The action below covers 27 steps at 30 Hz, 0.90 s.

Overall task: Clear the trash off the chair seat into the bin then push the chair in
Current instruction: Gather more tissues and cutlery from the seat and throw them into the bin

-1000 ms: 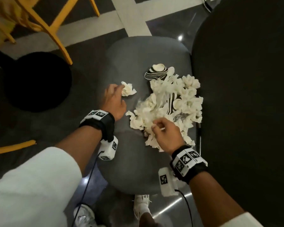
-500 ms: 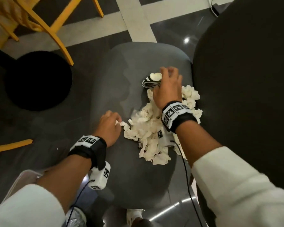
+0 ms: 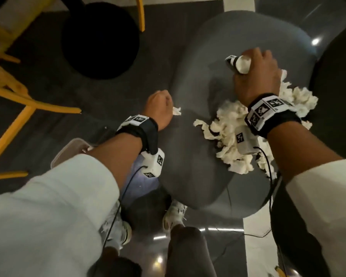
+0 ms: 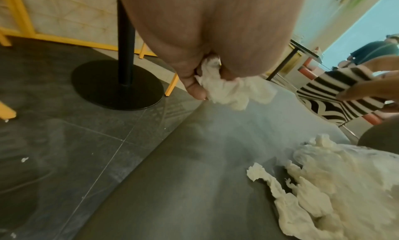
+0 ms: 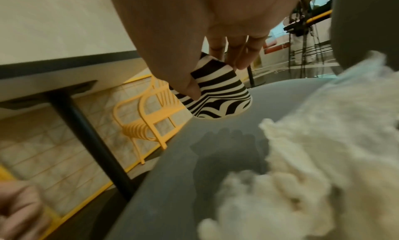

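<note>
A grey chair seat point(image 3: 190, 156) carries a heap of crumpled white tissues point(image 3: 226, 126) on its right half. My left hand point(image 3: 161, 108) is at the seat's left edge and pinches one crumpled tissue point(image 4: 228, 90). At the far end of the heap, my right hand point(image 3: 256, 76) grips a black-and-white striped paper cup point(image 5: 218, 93) lifted just off the seat; white tissue fills its mouth point(image 3: 243, 63). A clear plastic bin point(image 3: 70, 150) sits on the floor at the lower left, mostly hidden under my left sleeve.
A black round table base point(image 3: 100, 39) with its pole point(image 4: 125, 35) stands on the dark floor left of the seat. Yellow chair legs point(image 3: 18, 108) lie at the far left. A dark chair back point(image 3: 334, 96) rises at the right. My shoes point(image 3: 174, 214) are below the seat.
My left hand has drawn a tissue off to the seat's left edge. My right hand has closed round the striped cup and raised it. The view has swung left, showing the bin.
</note>
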Available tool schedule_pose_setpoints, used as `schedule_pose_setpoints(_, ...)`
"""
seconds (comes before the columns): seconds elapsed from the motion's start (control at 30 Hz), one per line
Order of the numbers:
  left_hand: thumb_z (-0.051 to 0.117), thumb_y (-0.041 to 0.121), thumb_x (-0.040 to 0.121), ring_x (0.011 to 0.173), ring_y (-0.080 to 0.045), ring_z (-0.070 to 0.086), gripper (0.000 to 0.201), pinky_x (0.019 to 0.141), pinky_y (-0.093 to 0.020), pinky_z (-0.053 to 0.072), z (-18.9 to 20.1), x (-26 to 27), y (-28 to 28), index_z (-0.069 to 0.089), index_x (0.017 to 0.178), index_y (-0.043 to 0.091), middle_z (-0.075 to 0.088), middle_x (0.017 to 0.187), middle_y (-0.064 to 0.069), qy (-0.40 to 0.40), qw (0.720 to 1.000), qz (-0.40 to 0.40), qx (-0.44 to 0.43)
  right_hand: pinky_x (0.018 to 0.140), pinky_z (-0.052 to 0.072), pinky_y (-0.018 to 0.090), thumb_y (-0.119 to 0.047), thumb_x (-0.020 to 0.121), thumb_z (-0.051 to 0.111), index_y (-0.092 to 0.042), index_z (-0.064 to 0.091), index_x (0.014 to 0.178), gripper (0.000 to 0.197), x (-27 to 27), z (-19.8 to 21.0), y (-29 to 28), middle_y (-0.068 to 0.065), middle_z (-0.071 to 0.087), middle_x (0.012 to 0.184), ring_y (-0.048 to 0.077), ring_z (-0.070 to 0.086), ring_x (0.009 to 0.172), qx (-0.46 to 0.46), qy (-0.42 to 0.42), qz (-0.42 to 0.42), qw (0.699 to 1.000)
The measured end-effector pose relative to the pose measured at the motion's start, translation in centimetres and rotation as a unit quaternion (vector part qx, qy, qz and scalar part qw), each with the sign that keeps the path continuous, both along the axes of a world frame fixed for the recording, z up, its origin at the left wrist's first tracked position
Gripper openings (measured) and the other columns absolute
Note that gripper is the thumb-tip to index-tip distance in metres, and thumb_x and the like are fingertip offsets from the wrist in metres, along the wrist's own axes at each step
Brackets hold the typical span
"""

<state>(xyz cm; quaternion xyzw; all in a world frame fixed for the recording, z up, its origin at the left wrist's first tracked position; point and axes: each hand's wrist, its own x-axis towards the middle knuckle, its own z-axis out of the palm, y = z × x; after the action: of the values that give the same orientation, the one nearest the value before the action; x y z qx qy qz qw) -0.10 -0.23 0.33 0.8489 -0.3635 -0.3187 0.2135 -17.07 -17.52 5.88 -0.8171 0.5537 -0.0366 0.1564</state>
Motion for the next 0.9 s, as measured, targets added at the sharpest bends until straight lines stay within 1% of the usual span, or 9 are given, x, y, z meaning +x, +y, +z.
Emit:
schedule_pose_setpoints(0.2, 0.050, 0.018, 0.090, 0.083, -0.026, 0.052, 0.016, 0.072, -0.027, 0.032, 0.6, 2.2, 8.6, 0.055, 0.078, 0.007, 0.061, 0.085, -0.011, 0.083, 0.992, 0.098, 0.008, 0.091, 0.044, 0.034, -0.036, 0.084, 0.065, -0.017, 0.059, 0.119, 0.041, 7.2, 0.8, 11.6, 0.009, 0.065, 0.117, 0.030, 0.061, 0.108, 0.084, -0.165, 0.057, 0.981)
schedule_pose_setpoints(0.27, 0.053, 0.009, 0.083, 0.087, -0.027, 0.054, 0.004, 0.074, -0.028, 0.035, -1.0, 4.0, 13.2, 0.054, 0.082, 0.013, 0.056, 0.091, -0.008, 0.077, 0.989, 0.123, 0.028, 0.091, 0.046, 0.032, -0.031, 0.083, 0.067, -0.019, 0.058, 0.121, 0.040, 10.0, -0.5, 16.7, 0.007, 0.068, 0.116, 0.027, 0.063, 0.108, 0.140, -0.178, 0.090, 0.970)
schedule_pose_setpoints(0.33, 0.052, 0.003, 0.081, 0.093, -0.031, 0.058, 0.015, 0.080, -0.029, 0.040, -3.6, 7.1, 18.6, 0.057, 0.088, 0.016, 0.056, 0.100, -0.010, 0.057, 0.986, 0.140, 0.071, 0.091, 0.045, 0.026, -0.027, 0.085, 0.069, -0.020, 0.056, 0.126, 0.044, 12.9, -2.4, 21.9, 0.004, 0.069, 0.117, 0.023, 0.064, 0.109, 0.211, -0.171, 0.116, 0.955)
schedule_pose_setpoints(0.43, 0.057, 0.014, 0.084, 0.106, -0.036, 0.062, 0.022, 0.095, -0.038, 0.046, -7.2, 12.3, 26.7, 0.066, 0.104, 0.010, 0.066, 0.115, -0.018, 0.026, 0.971, 0.135, 0.194, 0.087, 0.041, 0.018, -0.021, 0.086, 0.067, -0.024, 0.055, 0.130, 0.047, 17.0, -6.2, 29.4, 0.002, 0.068, 0.120, 0.015, 0.064, 0.106, 0.335, -0.121, 0.130, 0.925)
schedule_pose_setpoints(0.57, 0.053, 0.018, 0.092, 0.110, -0.037, 0.063, 0.024, 0.093, -0.042, 0.051, -9.3, 18.3, 35.0, 0.067, 0.105, 0.002, 0.068, 0.113, -0.021, 0.018, 0.950, 0.190, 0.246, 0.083, 0.047, 0.022, -0.024, 0.085, 0.064, -0.027, 0.055, 0.129, 0.044, 21.9, -12.3, 37.7, 0.003, 0.069, 0.118, 0.022, 0.067, 0.109, 0.421, -0.072, 0.131, 0.895)
schedule_pose_setpoints(0.67, 0.048, 0.036, 0.091, 0.121, -0.038, 0.057, 0.051, 0.101, -0.044, 0.048, -10.3, 20.3, 38.3, 0.050, 0.133, 0.006, 0.057, 0.135, -0.021, 0.091, 0.936, 0.269, 0.210, 0.098, 0.043, 0.026, -0.033, 0.087, 0.070, -0.021, 0.032, 0.152, 0.076, 24.1, -14.7, 41.9, 0.007, 0.059, 0.139, 0.027, 0.057, 0.128, 0.469, -0.042, 0.117, 0.875)
schedule_pose_setpoints(0.73, 0.046, 0.035, 0.098, 0.134, -0.037, 0.045, 0.056, 0.111, -0.040, 0.038, -10.3, 20.4, 38.8, 0.036, 0.146, 0.008, 0.043, 0.149, -0.021, 0.119, 0.936, 0.258, 0.209, 0.106, 0.041, 0.033, -0.040, 0.086, 0.071, -0.014, 0.020, 0.156, 0.091, 24.3, -14.8, 43.1, 0.011, 0.052, 0.147, 0.031, 0.051, 0.135, 0.477, -0.006, 0.131, 0.869)
schedule_pose_setpoints(0.8, 0.044, 0.024, 0.101, 0.136, -0.040, 0.041, 0.048, 0.109, -0.040, 0.032, -10.2, 19.9, 38.6, 0.040, 0.142, -0.001, 0.041, 0.149, -0.026, 0.074, 0.943, 0.228, 0.230, 0.103, 0.044, 0.035, -0.042, 0.087, 0.069, -0.015, 0.035, 0.148, 0.075, 23.1, -14.2, 42.6, 0.013, 0.058, 0.140, 0.035, 0.055, 0.129, 0.452, 0.010, 0.146, 0.880)
schedule_pose_setpoints(0.9, 0.049, 0.010, 0.097, 0.121, -0.046, 0.053, 0.033, 0.101, -0.046, 0.038, -9.6, 17.8, 36.7, 0.058, 0.121, -0.010, 0.055, 0.129, -0.036, 0.010, 0.954, 0.148, 0.259, 0.100, 0.051, 0.038, -0.036, 0.090, 0.064, -0.017, 0.058, 0.128, 0.043, 18.9, -12.6, 39.1, 0.014, 0.070, 0.121, 0.035, 0.064, 0.117, 0.428, 0.008, 0.127, 0.895)
